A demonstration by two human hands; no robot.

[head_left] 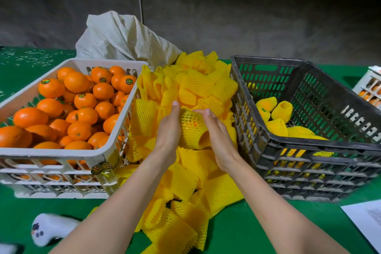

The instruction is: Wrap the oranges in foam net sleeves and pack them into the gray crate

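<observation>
Two hands, the left hand [168, 130] and right hand [218, 138], are holding a sleeved orange [192, 128], fingers [208, 114] curling round it, over the foam sleeve pile [185, 181] between the white crate [61, 152] and gray crate [309, 146]

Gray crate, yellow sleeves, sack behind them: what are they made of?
Gray crate: looks like rigid moulded plastic, matte, with slotted walls and ribs.
Yellow sleeves: soft foam netting, judging by the open mesh and crumpled folds.
Sack: probably woven plastic fabric, off-white, with a faint weave and stiff creases.
</observation>
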